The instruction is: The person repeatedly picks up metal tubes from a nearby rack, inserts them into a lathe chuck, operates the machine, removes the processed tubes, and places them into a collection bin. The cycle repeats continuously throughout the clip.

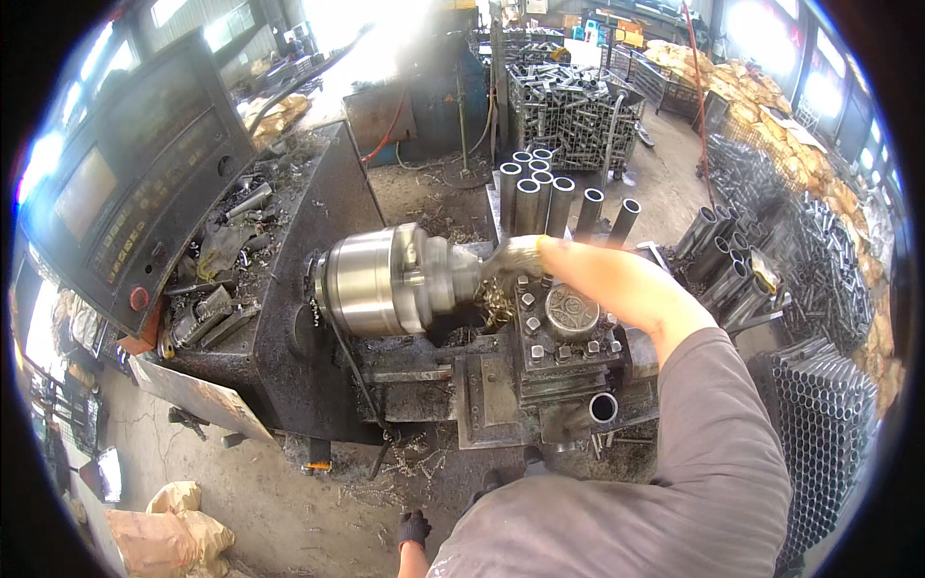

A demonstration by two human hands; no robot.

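My right hand (517,258), in a grey glove, reaches across to the free end of the lathe chuck (371,279). Motion smears its fingers, so their grip is hidden from me. Curled metal shavings (497,303) hang just below that hand. The steel chuck looks blurred toward its jaw end. Just right of it stands the square tool post (570,313) with bolts around its top. Low in the view, my left hand (414,530) in a dark glove hangs over the floor by my body, its fingers curled, with nothing visible in them.
Several upright steel tubes (527,204) stand behind the tool post, and more tubes (718,252) lean at the right. One short tube (602,408) lies on the near side of the carriage. A control panel (125,212) rises at left. Stacked tubes (824,433) fill the lower right.
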